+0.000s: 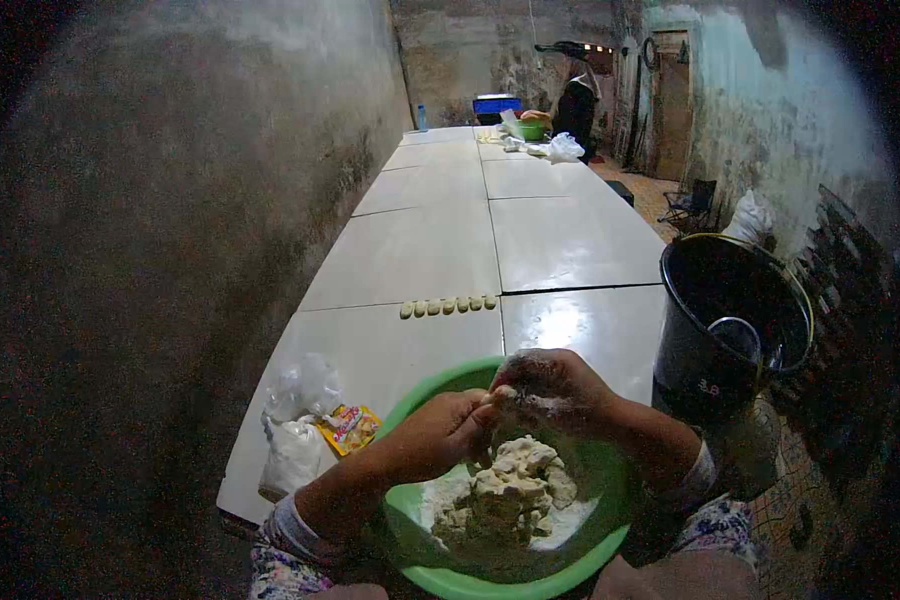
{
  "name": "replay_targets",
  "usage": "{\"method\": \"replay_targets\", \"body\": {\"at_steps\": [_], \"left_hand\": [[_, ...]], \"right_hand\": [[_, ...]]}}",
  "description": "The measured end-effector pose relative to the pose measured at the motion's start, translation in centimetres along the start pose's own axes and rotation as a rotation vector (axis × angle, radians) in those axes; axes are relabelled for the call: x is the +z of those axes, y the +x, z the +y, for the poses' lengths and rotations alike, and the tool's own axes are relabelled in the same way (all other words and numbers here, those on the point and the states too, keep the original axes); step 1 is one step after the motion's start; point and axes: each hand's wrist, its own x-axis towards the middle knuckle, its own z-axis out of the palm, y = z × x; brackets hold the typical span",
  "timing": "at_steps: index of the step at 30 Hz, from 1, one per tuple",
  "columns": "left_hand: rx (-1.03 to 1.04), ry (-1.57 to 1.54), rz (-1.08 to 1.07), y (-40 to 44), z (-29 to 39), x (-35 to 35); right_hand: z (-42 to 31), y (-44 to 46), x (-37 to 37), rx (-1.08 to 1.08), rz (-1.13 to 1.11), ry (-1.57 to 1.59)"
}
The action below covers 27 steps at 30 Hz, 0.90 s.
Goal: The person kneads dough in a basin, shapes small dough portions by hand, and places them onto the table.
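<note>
Both hands meet above the far part of a green basin [410,558]. Closed fingers of my left hand [455,422] pinch a small piece of dough [504,394]. My right hand [550,385], dusted with white flour, is closed on the same piece from the other side. Below them in the basin lies a crumbly heap of dough [518,475] with loose white flour [570,522] around it. Farther up the table, several small shaped dough pieces [448,306] lie in a row.
Left of the basin are a bag of white powder [295,450] and a yellow packet [350,428]. A large black bucket [705,350] stands at the right edge of the white table [410,250]. Another person [575,108] is at the far end, near a green bowl [532,130].
</note>
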Motion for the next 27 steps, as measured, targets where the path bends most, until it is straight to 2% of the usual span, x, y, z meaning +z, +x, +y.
{"method": "replay_targets", "body": {"at_steps": [3, 6, 7, 8, 9, 10, 11, 13, 15, 17, 18, 21, 24, 26, 27], "left_hand": [[0.028, 0.008, 0.001, 0.0, -0.5, -0.3], [0.060, -0.142, 0.005, -0.2, -0.4, -0.4], [0.033, -0.175, -0.082, -0.3, 0.1, -0.5], [0.006, -0.207, -0.170, -0.3, 0.3, -0.5], [0.006, -0.207, -0.170, -0.2, 0.0, -0.6], [0.025, -0.236, -0.170, -0.2, -0.5, -0.7], [0.045, -0.264, -0.170, -0.1, -0.8, -0.7], [0.033, -0.161, -0.154, -0.2, -0.6, -1.0], [0.023, -0.057, -0.137, 0.0, -0.7, -1.0], [0.225, -0.128, -0.012, 0.8, -1.8, -0.5], [0.168, -0.191, 0.075, 0.9, -1.7, -0.3], [0.057, -0.211, 0.077, 0.4, -0.5, -0.4], [0.052, -0.260, 0.080, 0.2, -0.9, -0.9], [0.044, -0.221, 0.102, 0.1, -0.2, -0.6], [0.036, -0.181, 0.125, 0.1, 0.2, -0.5]], "right_hand": [[-0.2, -0.1, 0.1, 0.018, 0.003, 0.016], [-1.2, 0.0, 0.6, -0.060, -0.047, 0.230], [-1.0, 0.0, 0.5, -0.062, -0.047, 0.229], [-0.8, 0.0, 0.3, -0.125, -0.092, 0.078], [-0.4, 0.0, 0.2, -0.186, -0.136, -0.072], [0.2, 0.0, 0.5, -0.109, -0.114, 0.225], [0.3, 0.1, 0.3, -0.107, -0.114, 0.226], [0.2, 0.5, -0.1, -0.405, -0.086, -0.281], [0.1, 0.5, 0.0, -0.411, -0.046, -0.283], [0.3, 0.4, 0.0, -0.415, -0.004, -0.285], [0.6, 0.4, 0.0, -0.417, 0.036, -0.326], [0.8, 0.5, -0.1, -0.433, 0.075, -0.376], [-0.2, 0.1, 0.2, -0.396, 0.060, -0.372], [-0.9, -0.1, 0.6, -0.202, 0.066, -0.265], [-0.5, -0.1, 0.5, -0.202, 0.065, -0.265]]}}
